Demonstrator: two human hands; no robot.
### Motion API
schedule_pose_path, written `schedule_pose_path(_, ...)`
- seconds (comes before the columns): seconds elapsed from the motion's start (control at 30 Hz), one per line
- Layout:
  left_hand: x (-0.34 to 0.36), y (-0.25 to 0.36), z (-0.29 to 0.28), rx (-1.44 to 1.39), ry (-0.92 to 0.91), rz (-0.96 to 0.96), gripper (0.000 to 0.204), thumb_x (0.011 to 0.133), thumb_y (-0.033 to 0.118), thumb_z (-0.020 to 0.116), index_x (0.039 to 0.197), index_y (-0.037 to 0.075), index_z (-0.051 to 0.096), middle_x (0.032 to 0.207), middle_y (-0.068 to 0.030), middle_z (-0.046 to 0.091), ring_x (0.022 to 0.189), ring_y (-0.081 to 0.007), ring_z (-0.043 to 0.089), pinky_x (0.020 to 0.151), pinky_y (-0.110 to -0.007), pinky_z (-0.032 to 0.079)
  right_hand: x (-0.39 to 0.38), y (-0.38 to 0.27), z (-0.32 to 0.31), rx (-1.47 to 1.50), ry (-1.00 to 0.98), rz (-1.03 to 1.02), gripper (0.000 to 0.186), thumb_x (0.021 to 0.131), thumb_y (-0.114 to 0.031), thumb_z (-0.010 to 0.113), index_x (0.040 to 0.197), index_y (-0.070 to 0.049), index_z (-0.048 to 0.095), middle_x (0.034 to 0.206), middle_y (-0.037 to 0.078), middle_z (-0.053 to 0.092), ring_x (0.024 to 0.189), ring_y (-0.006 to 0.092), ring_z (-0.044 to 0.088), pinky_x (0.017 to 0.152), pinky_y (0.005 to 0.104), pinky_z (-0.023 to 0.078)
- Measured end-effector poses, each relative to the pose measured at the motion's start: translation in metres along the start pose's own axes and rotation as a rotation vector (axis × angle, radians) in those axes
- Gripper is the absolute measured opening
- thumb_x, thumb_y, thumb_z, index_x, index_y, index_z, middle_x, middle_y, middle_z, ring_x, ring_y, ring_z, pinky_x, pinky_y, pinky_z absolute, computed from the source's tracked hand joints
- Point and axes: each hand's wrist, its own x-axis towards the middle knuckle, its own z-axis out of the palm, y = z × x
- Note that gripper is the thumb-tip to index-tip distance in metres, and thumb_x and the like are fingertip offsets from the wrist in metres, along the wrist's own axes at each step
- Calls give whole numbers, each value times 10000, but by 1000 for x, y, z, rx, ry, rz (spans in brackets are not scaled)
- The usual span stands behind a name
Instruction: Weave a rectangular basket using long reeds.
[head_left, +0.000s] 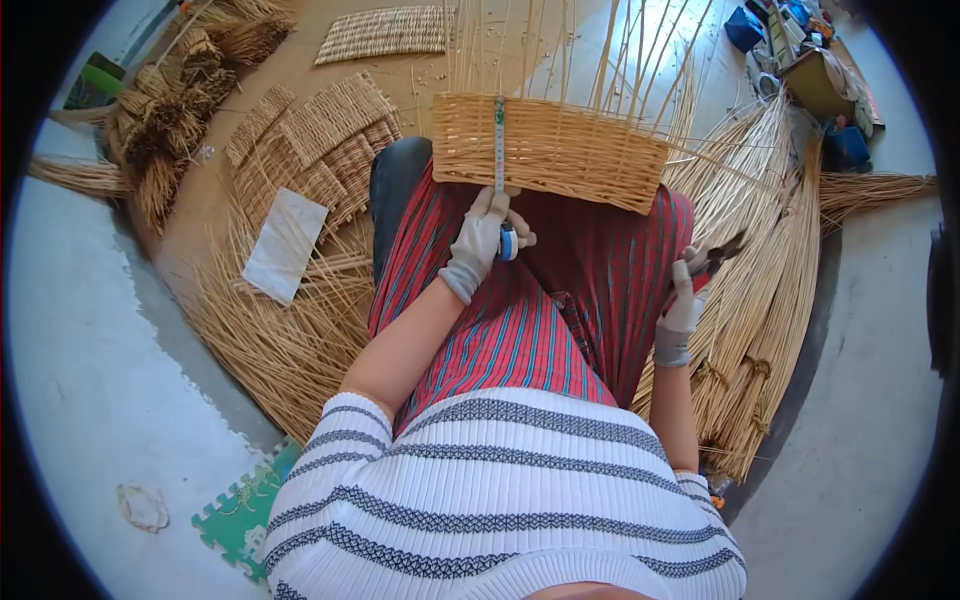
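Observation:
A woven wicker panel [575, 150] rests across my knees, its long unwoven stakes [610, 50] standing out from the far edge. My left hand [482, 236], in a pale glove, is closed around a blue and white tape measure [508, 243]. The pulled-out blade lies over the panel from its near edge to its far edge, left of the middle. Off to the right, beside my knee, my gloved right hand [682, 305] grips red-handled pruning shears [714, 264]. Their dark jaws point up and right, apart from the panel.
Finished woven panels [340, 115] lie at the left, near a white sheet [285, 245]. Loose rods [270, 320] cover the floor there. Long pale bundles [745, 330] lie along my right side. Dark bundles [165, 120] stand far left; a blue container [743, 28] sits far right.

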Motion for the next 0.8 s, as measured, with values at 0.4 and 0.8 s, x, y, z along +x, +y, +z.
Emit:
schedule_pose_path(0.4,-9,-3,1,43,14,10,317,1081,274,436,1149,-10,560,647,-83,590,558,-188,591,618,-343,570,0,-75,64,-870,-370,-100,483,859,-89,774,1314,-97,609,1107,51,706,1032,184,670,920,360,515)
schedule_pose_path(0.8,11,103,-49,761,521,701,213,926,132,722,1128,72,689,905,-46,639,823,-145,609,793,-280,497,91,-161,276,-1703,-906,-1469,435,764,-271,807,1144,-163,624,971,-3,654,973,183,637,885,348,509)
